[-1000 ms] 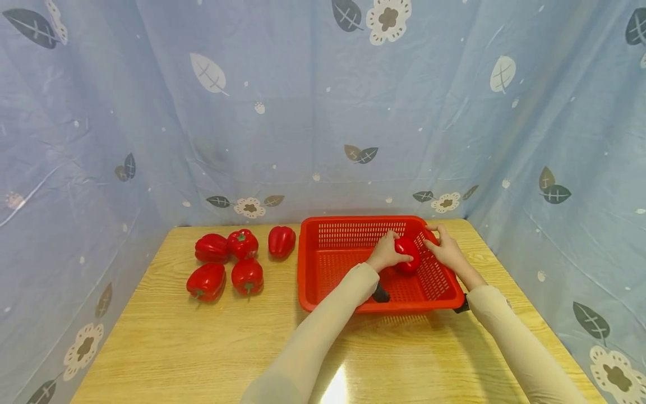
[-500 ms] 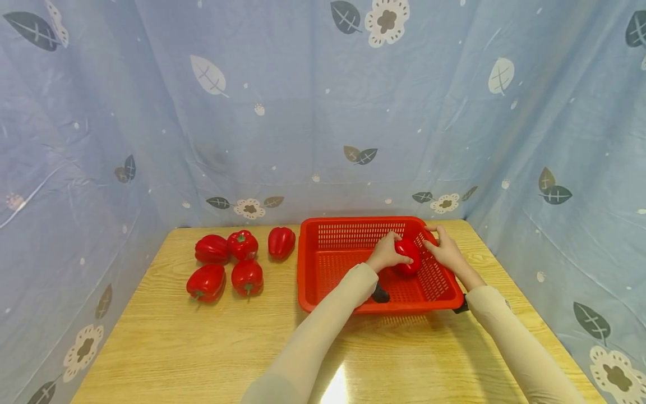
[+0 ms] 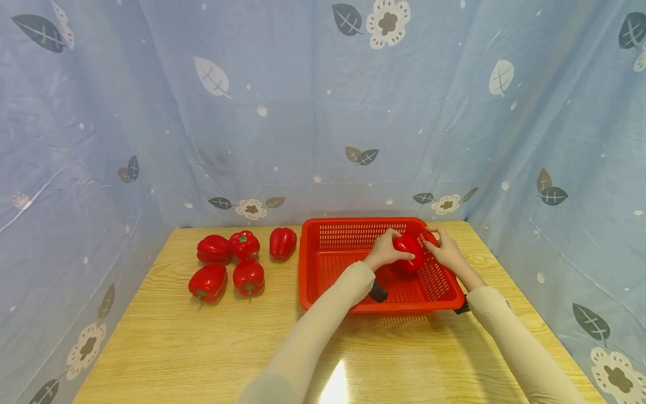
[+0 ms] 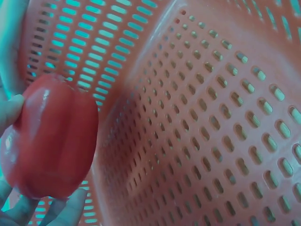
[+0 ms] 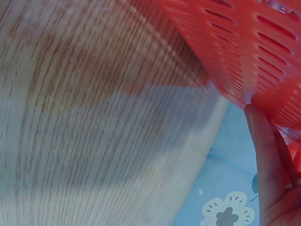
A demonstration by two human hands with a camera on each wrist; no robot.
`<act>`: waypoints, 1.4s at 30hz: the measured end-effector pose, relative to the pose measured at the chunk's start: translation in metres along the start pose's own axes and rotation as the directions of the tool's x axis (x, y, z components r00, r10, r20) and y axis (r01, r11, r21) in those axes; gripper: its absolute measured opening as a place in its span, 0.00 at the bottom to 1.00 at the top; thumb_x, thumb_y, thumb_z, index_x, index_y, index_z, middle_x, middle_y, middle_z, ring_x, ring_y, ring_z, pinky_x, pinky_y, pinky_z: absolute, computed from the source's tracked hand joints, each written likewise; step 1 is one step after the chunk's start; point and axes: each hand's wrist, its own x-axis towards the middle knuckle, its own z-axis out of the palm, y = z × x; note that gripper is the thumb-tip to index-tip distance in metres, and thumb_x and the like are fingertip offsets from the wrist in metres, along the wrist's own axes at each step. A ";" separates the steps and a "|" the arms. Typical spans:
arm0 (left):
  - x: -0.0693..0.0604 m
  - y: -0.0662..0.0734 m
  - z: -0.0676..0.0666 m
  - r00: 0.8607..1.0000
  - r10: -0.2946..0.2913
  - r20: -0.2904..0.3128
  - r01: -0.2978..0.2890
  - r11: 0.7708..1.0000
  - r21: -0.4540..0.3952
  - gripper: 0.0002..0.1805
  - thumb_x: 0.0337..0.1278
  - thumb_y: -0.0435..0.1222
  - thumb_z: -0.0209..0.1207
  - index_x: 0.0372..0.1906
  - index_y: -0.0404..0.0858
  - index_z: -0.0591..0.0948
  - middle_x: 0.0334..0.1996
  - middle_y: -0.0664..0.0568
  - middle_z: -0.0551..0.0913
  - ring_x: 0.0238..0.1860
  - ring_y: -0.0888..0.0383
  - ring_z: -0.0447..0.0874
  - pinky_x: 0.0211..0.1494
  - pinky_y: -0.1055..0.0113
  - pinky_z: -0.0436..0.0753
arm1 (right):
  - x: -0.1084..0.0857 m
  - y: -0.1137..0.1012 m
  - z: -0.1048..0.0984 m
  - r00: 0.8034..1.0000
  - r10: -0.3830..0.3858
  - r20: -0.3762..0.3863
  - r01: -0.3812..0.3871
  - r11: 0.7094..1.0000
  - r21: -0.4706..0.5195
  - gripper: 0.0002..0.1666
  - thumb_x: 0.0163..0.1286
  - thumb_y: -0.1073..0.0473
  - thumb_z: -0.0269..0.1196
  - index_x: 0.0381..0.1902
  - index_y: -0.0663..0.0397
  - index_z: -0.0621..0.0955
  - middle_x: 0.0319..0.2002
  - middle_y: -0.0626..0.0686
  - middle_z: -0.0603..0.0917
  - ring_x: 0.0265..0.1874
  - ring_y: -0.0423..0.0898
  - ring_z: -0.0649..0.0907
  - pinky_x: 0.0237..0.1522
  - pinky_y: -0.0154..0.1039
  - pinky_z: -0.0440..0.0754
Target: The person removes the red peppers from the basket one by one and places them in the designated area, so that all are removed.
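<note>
A glossy red bell pepper (image 3: 410,255) is held in my left hand (image 3: 387,252), low inside the right part of a red plastic basket (image 3: 360,306). In the left wrist view the thumb presses one side of the bell pepper (image 4: 54,136), and fingers (image 4: 70,209) curl under its other end. My right hand (image 3: 446,252) pinches the basket's right rim, its thumb on the inner side. From the right wrist, one finger (image 5: 263,146) lies along the slotted outer wall of the basket (image 5: 263,56).
Several red bell peppers stand left of the basket, one of them (image 3: 282,243) close to its left wall. The wooden table (image 3: 202,348) has a blue patterned curtain (image 3: 282,129) along its back and sides. Each wrist wears a black strap.
My left hand has shifted slightly left and turned a little with the bell pepper. The right hand keeps its place on the basket rim, and the basket stays put.
</note>
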 end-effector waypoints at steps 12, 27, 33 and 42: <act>-0.001 -0.001 -0.009 1.000 -0.022 0.008 0.023 0.996 -0.089 0.36 0.42 0.47 0.69 0.58 0.38 0.71 0.51 0.49 0.77 0.46 0.56 0.77 0.45 0.68 0.80 | 0.002 0.002 -0.001 1.000 -0.005 -0.012 0.004 1.000 -0.016 0.25 0.71 0.59 0.52 0.61 0.60 0.61 0.36 0.69 0.80 0.20 0.46 0.79 0.23 0.36 0.77; -0.005 -0.005 -0.018 1.000 -0.019 -0.001 0.019 0.991 -0.133 0.35 0.43 0.46 0.69 0.58 0.37 0.73 0.51 0.49 0.78 0.47 0.55 0.78 0.45 0.67 0.80 | 0.002 0.003 0.000 1.000 -0.011 -0.004 0.011 1.000 0.012 0.24 0.72 0.58 0.50 0.62 0.60 0.60 0.42 0.73 0.78 0.23 0.46 0.82 0.24 0.36 0.79; -0.008 -0.007 -0.022 1.000 -0.024 0.008 0.025 0.989 -0.148 0.36 0.42 0.48 0.69 0.58 0.37 0.72 0.51 0.49 0.78 0.47 0.55 0.79 0.47 0.65 0.80 | 0.001 0.003 0.000 1.000 -0.010 -0.008 0.010 1.000 0.011 0.24 0.71 0.59 0.51 0.62 0.60 0.60 0.42 0.73 0.78 0.23 0.47 0.82 0.23 0.36 0.79; -0.010 -0.008 -0.026 1.000 -0.002 0.023 0.005 0.989 -0.146 0.36 0.42 0.48 0.69 0.58 0.37 0.73 0.51 0.49 0.78 0.46 0.57 0.79 0.45 0.67 0.80 | 0.000 0.002 0.000 1.000 -0.018 -0.011 0.018 1.000 0.002 0.24 0.71 0.59 0.51 0.62 0.61 0.60 0.41 0.73 0.78 0.22 0.46 0.81 0.23 0.37 0.79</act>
